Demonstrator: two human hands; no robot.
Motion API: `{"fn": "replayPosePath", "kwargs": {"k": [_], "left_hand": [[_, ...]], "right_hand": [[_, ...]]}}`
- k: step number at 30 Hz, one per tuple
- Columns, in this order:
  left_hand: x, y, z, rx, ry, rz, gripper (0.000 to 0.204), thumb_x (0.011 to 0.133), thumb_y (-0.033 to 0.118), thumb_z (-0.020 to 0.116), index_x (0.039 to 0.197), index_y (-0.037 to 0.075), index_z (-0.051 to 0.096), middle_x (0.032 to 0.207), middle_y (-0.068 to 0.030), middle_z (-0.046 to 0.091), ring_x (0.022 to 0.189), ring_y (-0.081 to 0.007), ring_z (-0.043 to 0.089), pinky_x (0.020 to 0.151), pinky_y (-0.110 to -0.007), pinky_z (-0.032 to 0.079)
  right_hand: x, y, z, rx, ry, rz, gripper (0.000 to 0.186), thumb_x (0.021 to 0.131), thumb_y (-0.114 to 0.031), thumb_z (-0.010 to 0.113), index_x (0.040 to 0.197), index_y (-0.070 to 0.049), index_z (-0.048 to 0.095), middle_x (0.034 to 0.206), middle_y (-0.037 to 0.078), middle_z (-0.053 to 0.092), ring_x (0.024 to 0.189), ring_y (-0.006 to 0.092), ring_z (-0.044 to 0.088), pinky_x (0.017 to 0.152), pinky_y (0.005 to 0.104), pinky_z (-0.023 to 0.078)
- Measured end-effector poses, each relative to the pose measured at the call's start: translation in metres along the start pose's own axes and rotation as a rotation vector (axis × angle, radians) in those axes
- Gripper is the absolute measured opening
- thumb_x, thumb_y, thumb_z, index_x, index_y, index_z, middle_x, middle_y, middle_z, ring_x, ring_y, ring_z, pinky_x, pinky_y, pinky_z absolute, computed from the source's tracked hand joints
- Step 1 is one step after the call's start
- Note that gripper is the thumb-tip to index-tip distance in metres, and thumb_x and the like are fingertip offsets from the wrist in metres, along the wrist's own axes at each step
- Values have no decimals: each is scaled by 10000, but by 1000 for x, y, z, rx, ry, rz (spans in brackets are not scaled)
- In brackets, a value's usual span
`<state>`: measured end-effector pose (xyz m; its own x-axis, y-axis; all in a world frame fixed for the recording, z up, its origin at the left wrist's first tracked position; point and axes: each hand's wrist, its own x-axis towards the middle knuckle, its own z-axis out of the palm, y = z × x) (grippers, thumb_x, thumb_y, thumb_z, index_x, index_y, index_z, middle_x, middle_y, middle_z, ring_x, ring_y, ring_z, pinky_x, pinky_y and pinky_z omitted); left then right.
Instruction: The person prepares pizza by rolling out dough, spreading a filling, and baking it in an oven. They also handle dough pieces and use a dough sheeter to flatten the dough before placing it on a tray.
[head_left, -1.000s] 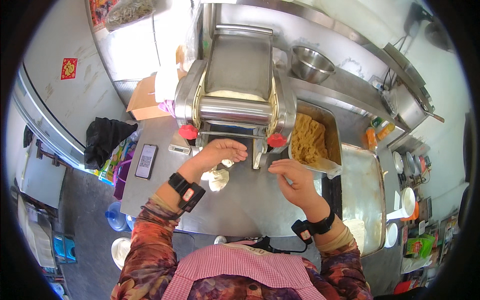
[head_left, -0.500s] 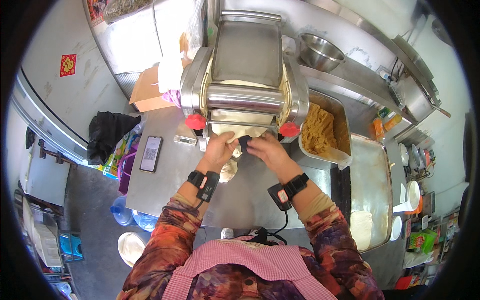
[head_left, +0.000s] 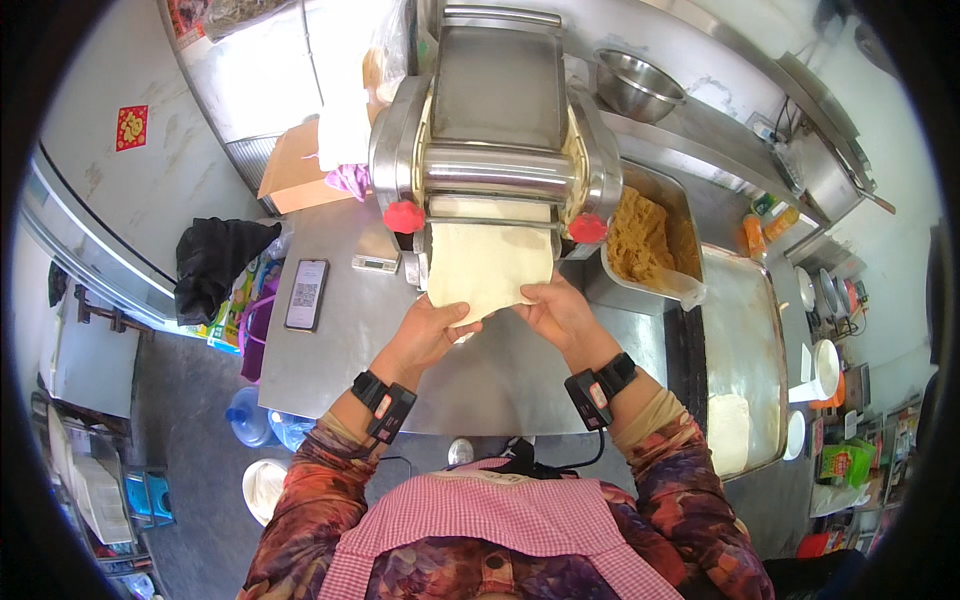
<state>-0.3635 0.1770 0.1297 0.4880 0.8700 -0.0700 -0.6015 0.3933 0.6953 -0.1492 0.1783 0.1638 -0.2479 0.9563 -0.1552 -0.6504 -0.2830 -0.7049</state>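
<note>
A pale, flat sheet of dough (head_left: pixel 490 265) hangs out from the steel roller machine (head_left: pixel 497 172) at the top center, between its two red knobs. My left hand (head_left: pixel 432 327) is closed on the sheet's lower left corner, thumb on top and fingers underneath. My right hand (head_left: pixel 550 312) grips the lower right corner in the same way. A small pale piece, partly hidden by the sheet, lies under it. A small digital scale (head_left: pixel 375 258) sits just left of the machine.
A phone (head_left: pixel 306 295) lies at the left on the steel counter (head_left: pixel 500 400). To the right are a deep tray of yellow-brown paste (head_left: pixel 640 235) and a wide pan (head_left: pixel 760 360) with a pale sheet on it. A steel bowl (head_left: pixel 642 80) stands on the shelf behind.
Both hands, empty a second ago, took hold of the dough emerging beneath the roller and have moved toward me, drawing out a longer sheet.
</note>
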Motion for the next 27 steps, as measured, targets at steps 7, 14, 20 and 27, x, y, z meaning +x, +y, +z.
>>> {"fn": "replayPosePath", "kwargs": {"k": [7,14,20,27], "left_hand": [[-27,-13,10,83,-56,-22,406,901,75,588,1287,35,469,1204,-109,587,1049,-222,609,810,-353,569],[-44,-26,37,137,-105,-4,414,923,111,563,1315,47,447,1234,-111,571,1085,-240,596,829,-376,562],[-55,-51,80,197,-139,44,410,969,253,497,1295,8,458,1231,-123,576,1083,-249,600,843,-403,549],[-43,-118,138,851,-674,-663,464,936,370,549,1133,-48,592,1023,-148,673,920,-269,667,813,-338,525]], "right_hand": [[-41,-6,7,-41,37,80,524,807,99,482,1317,-1,415,1258,163,543,1136,296,570,973,407,486],[-72,-13,-6,-50,-33,58,527,812,71,492,1328,10,404,1280,167,529,1156,287,559,1006,406,464],[-114,-43,-18,-19,-156,3,513,823,40,508,1326,0,415,1280,151,533,1148,265,565,985,380,474],[-238,-100,-86,-169,-49,233,424,825,-7,542,1246,-20,487,1167,105,599,1062,236,605,900,359,508]]}}
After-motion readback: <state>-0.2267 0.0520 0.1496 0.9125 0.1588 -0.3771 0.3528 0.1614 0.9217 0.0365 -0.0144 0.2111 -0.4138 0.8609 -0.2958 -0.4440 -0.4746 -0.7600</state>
